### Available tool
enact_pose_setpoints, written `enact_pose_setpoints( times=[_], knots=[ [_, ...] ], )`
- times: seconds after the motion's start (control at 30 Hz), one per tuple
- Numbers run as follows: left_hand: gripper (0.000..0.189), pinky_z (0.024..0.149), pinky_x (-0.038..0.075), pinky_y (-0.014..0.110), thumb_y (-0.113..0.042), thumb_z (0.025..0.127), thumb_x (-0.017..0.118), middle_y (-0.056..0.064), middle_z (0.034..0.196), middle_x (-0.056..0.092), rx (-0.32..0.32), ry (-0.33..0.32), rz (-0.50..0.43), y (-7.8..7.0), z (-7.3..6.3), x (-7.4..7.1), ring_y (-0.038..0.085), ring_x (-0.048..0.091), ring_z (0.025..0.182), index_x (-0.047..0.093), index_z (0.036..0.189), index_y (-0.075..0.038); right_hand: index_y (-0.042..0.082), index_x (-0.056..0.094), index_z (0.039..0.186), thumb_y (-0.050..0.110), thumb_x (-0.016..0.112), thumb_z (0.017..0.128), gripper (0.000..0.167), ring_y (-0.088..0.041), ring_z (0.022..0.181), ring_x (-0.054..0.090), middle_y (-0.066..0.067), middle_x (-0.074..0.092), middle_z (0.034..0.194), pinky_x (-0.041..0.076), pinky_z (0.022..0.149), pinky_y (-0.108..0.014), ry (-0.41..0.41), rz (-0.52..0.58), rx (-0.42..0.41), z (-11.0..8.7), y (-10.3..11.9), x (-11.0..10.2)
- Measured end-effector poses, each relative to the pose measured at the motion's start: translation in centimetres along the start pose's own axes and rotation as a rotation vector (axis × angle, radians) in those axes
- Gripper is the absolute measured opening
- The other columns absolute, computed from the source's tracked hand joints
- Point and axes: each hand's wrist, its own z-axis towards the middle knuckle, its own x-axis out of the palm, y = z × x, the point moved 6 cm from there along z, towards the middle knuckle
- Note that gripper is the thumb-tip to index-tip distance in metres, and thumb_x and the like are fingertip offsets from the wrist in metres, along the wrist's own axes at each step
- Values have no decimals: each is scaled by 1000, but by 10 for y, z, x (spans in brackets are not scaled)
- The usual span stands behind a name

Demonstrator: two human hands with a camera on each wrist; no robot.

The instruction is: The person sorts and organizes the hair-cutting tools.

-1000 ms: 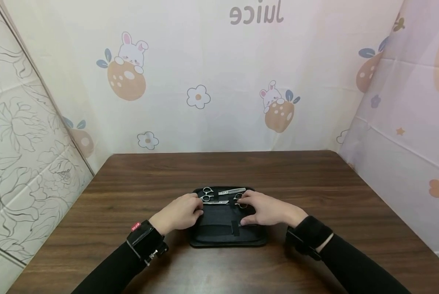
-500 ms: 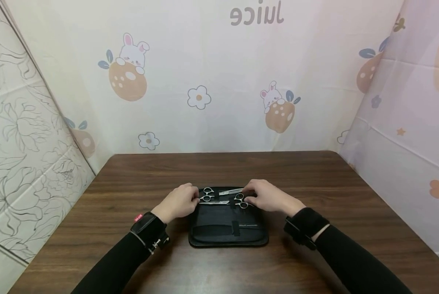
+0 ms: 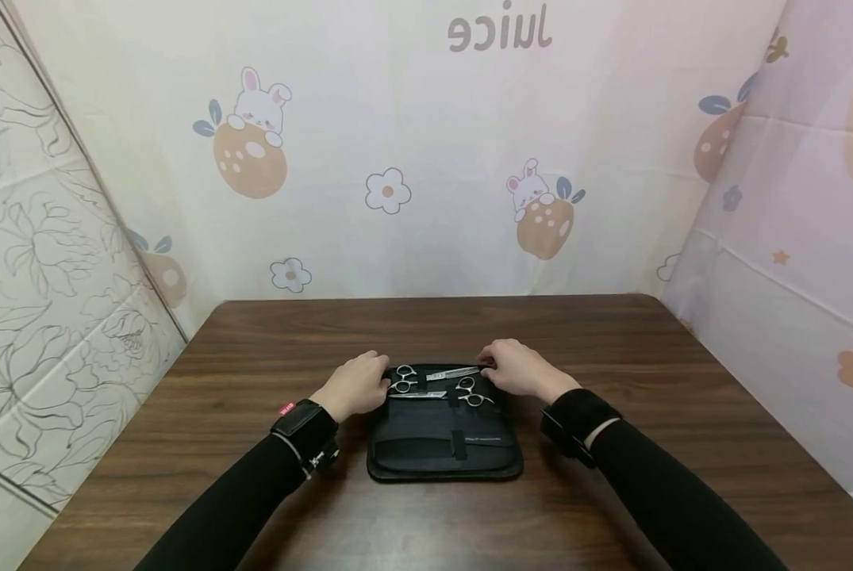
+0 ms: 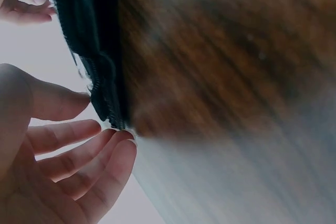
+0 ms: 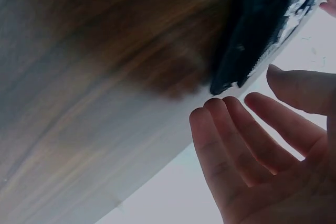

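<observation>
A black zip case [image 3: 419, 420] lies opened on the table. Toward its far side, two pairs of silver hairdressing scissors are strapped in: a pair of thinning scissors [image 3: 452, 373] with finger rings at the left, and a pair of scissors [image 3: 474, 399] with rings at the right. My left hand [image 3: 357, 386] is at the far left corner, thumb at the zipped edge and fingertips at the corner's end in the left wrist view. My right hand [image 3: 522, 370] is at the far right corner, fingers loosely extended and thumb apart from them in the right wrist view.
The brown wooden table [image 3: 290, 333] extends around the case. A printed curtain [image 3: 440, 238] stands behind its far edge, with more patterned cloth at both sides. A black strap device is worn on each wrist.
My right hand has moved from over the case's right half, away from me, to its far right corner. The left hand has shifted slightly farther along the left edge. The scissors have stayed in place.
</observation>
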Motion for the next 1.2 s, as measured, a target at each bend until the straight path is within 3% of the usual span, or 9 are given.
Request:
enact_pose_setpoints(
  times=[0.17, 0.37, 0.63, 0.83, 1.0, 1.2],
  knots=[
    [17, 77, 52, 47, -10, 98, 63, 14, 101, 62, -16, 15, 21, 3, 7, 1, 30, 63, 88, 68, 110, 1, 0, 71, 122, 11, 66, 98, 27, -30, 109, 65, -15, 69, 116, 52, 92, -51, 22, -20, 26, 4, -6, 0],
    [20, 79, 52, 47, -11, 99, 63, 15, 103, 62, -26, 23, 36, 7, 10, 2, 31, 63, 91, 68, 114, 1, 1, 72, 119, 10, 66, 97, 24, -26, 102, 65, -13, 69, 114, 53, 88, -49, 41, -8, 42, 9, -10, 3],
    [14, 74, 50, 44, -11, 98, 65, 12, 98, 60, -18, 13, 42, 11, 16, 4, 25, 57, 81, 71, 106, -1, 2, 73, 116, 11, 65, 98, 22, -23, 93, 62, -12, 68, 111, 52, 85, -46, 43, 0, 69, 11, -13, 4],
    [11, 75, 50, 44, -10, 98, 62, 11, 97, 60, -22, 28, 76, 12, 22, 8, 24, 56, 80, 71, 100, -4, 1, 72, 111, 10, 65, 97, 17, -23, 90, 61, -11, 67, 105, 52, 82, -46, 39, 2, 64, 13, -13, 7],
    [9, 74, 49, 43, -5, 97, 59, 12, 97, 60, -21, 38, 52, 12, 25, 10, 24, 54, 78, 68, 97, -4, 2, 70, 105, 8, 65, 96, 12, -21, 84, 59, -8, 65, 96, 52, 78, -42, 49, 32, 70, 17, -16, 8],
    [21, 78, 51, 44, -4, 96, 56, 17, 108, 61, -65, 76, 7, 13, 26, 11, 27, 58, 84, 65, 114, 3, 1, 68, 101, 8, 66, 93, 10, -21, 81, 58, -6, 64, 91, 50, 79, -40, 65, 78, 78, 17, -18, 5]
  ],
)
